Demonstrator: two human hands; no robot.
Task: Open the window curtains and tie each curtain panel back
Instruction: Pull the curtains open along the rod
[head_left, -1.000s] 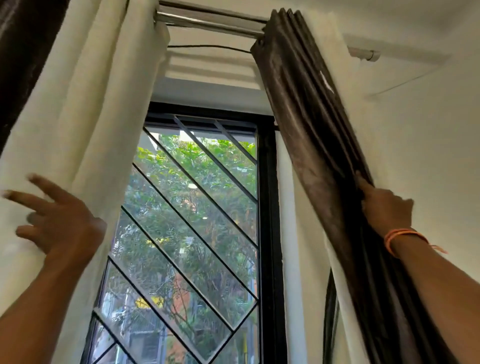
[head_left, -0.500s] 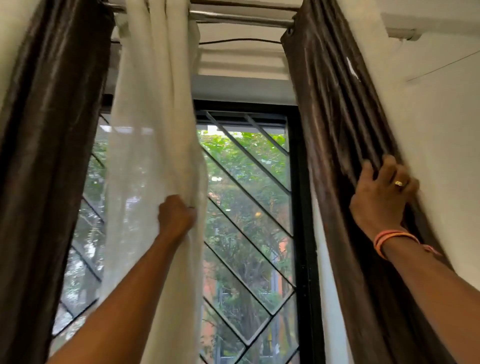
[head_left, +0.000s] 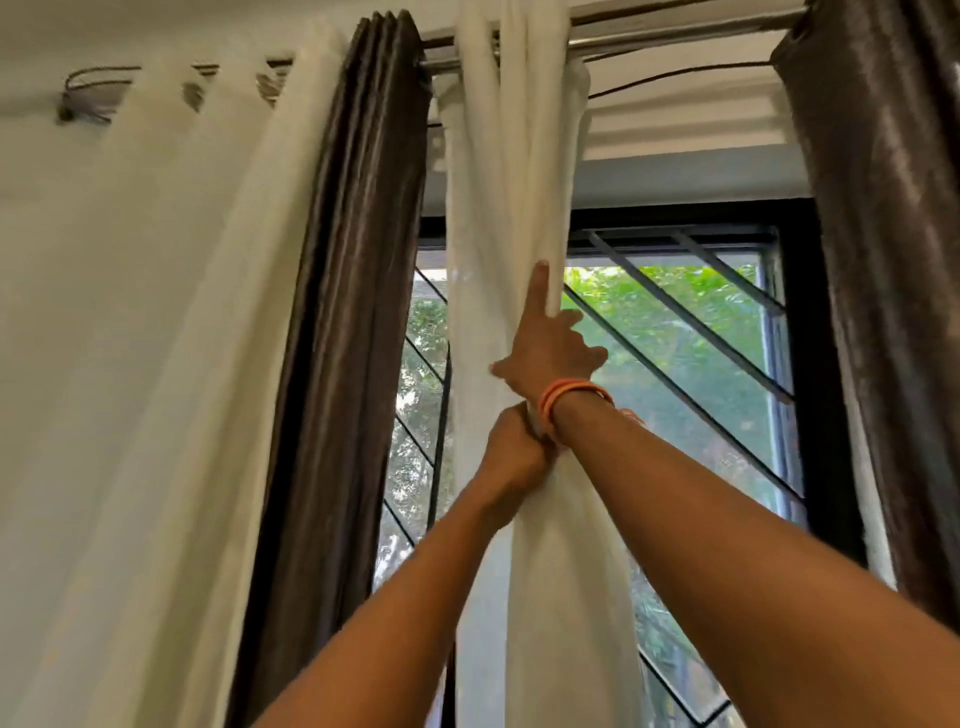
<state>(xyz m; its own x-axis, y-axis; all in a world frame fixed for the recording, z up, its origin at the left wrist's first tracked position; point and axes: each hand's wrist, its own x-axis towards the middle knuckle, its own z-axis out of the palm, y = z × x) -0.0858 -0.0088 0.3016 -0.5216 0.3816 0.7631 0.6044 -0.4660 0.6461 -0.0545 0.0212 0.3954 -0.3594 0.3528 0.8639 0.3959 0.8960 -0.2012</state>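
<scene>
Hanging straight down from the rod (head_left: 675, 31), the white sheer curtain (head_left: 498, 208) is bunched into one narrow column, long axis vertical, in front of the left half of the window (head_left: 701, 364). Left hand (head_left: 511, 447) grips the bunch from its left side, fingers wrapped round the fabric and mostly hidden behind it. Right hand (head_left: 545, 353) sits just above, touching the left hand at the wrist; index finger points straight up along the folds, thumb presses across the fabric to the left, remaining fingers half curled off the right edge, so it rests on the cloth rather than clamps it. Orange bracelets (head_left: 566, 395) on the right wrist. Left brown curtain (head_left: 337, 338) is gathered tight just left of the sheer, pleats vertical, with a cream panel (head_left: 130, 364) spread further left. Right brown curtain (head_left: 883, 260) hangs at the far right edge, well apart from the sheer. Black window frame and diagonal grille bars behind, green trees outside. No readable writing or labels anywhere.
</scene>
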